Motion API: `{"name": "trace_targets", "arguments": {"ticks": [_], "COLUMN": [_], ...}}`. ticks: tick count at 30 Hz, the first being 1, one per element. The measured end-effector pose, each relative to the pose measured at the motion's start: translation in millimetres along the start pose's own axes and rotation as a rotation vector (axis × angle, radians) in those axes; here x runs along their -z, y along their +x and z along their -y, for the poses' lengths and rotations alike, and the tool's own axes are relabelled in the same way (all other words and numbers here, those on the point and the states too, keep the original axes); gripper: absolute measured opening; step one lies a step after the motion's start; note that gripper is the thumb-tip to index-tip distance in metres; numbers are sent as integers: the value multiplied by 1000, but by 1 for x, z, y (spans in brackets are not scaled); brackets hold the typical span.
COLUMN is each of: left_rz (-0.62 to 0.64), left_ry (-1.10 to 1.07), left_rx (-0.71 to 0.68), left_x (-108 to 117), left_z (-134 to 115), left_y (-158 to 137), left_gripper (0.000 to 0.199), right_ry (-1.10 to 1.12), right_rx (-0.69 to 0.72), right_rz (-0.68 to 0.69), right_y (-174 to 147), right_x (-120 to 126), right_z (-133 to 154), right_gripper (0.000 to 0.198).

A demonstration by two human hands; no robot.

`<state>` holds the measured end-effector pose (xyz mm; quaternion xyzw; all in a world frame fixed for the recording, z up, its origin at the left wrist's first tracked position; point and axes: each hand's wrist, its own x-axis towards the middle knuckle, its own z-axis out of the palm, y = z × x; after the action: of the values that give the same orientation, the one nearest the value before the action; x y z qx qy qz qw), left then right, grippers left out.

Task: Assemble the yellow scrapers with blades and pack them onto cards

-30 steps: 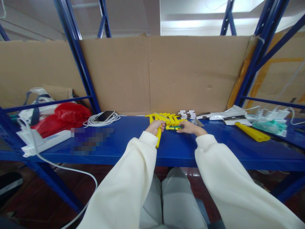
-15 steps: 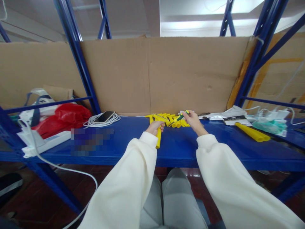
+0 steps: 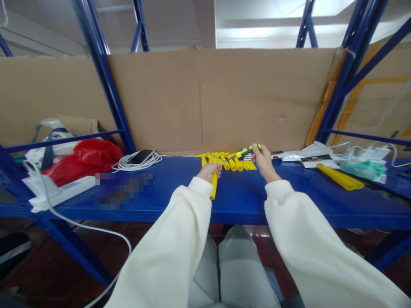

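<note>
My left hand (image 3: 210,172) is closed around a yellow tube-like handle (image 3: 213,188), whose lower end sticks out below my fist. A yellow crosspiece shows just above that fist; I cannot tell if it belongs to the same piece. My right hand (image 3: 262,161) grips the end of a green and yellow screwdriver (image 3: 247,151). Its thin shaft points left and down toward my left hand, and whether the tip touches anything there is too small to tell. Behind and between my hands lies a row of several yellow tubular pieces (image 3: 236,166).
Two yellow tubes (image 3: 342,177) lie at the right on the blue shelf (image 3: 180,201), near white cables and a green plastic bag (image 3: 364,169). At left are a phone (image 3: 140,157) on a coiled white cable, a power strip (image 3: 69,190) and a red bag (image 3: 96,156). Cardboard (image 3: 244,98) stands behind.
My right hand has shifted slightly right and up, and the screwdriver has swung to a flatter angle. My left hand and the yellow handle have hardly moved.
</note>
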<state>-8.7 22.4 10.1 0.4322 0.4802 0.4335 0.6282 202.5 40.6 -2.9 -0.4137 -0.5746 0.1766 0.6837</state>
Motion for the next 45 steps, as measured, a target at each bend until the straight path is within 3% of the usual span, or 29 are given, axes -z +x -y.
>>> {"name": "trace_targets", "arguments": {"ticks": [24,37,45], "left_rz": [-33,-87,-95], "left_ry": [74,158,183], "left_rx": [-31,-59,-70], "left_x": [-2,-2,-3], "left_z": [3,2,3], "left_y": [1,1,1], "left_gripper": [19,15,13], "right_ry": [60,155,234], "right_rx": [-70,-120,-132], "right_rz": [-2,138,66], "right_y": [-8,-5,-9], "right_x": [-5,1,-4], "right_z": [17,17,22], "right_gripper": [53,42,52]}}
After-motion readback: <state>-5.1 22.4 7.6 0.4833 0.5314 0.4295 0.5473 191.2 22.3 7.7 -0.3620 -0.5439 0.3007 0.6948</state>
